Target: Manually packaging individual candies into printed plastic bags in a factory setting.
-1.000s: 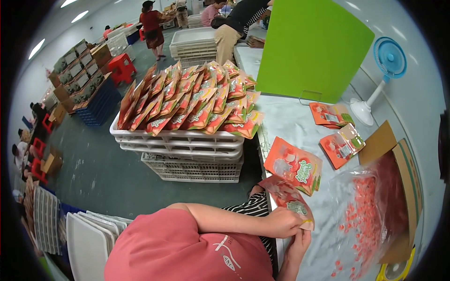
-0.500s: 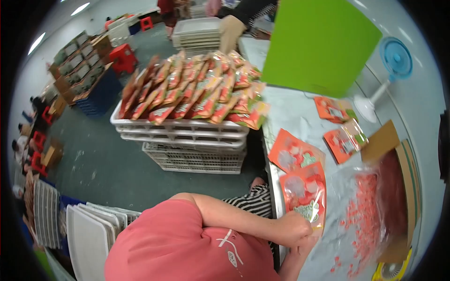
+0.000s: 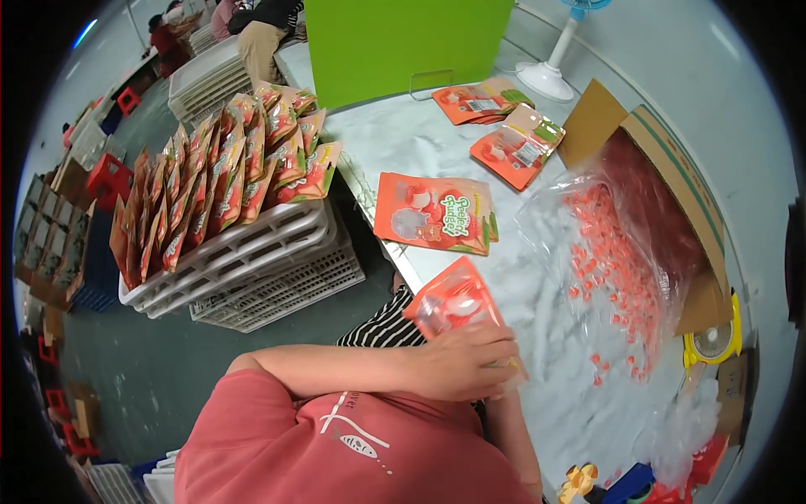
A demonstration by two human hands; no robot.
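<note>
My left hand (image 3: 466, 363) is closed over the near end of a red candy pouch (image 3: 456, 298) at the table's edge. The pouch has a see-through window and a shiny surface; its near end is partly covered by my fingers. From below, my right hand (image 3: 502, 398) meets the same end of the pouch, its fingers hidden behind the left hand. Just beyond lies a small stack of matching pouches (image 3: 432, 214), face up. To the right, small red wrapped sweets (image 3: 617, 265) spill from a clear plastic bag (image 3: 546, 210) out of an open carton (image 3: 672, 151).
White crates (image 3: 277, 281) filled with upright pouches stand left of the table. More pouches (image 3: 520, 147) lie toward the back, near a green panel (image 3: 403, 50) and a fan stand (image 3: 550, 76). A yellow device (image 3: 714, 340) sits by the carton. Another person (image 3: 256, 50) is far off.
The view has swung right, so crates and table appear farther left. The pouch in my hands has come nearer and tilted, apart from the pouches lying beyond it. My left hand now covers its end.
</note>
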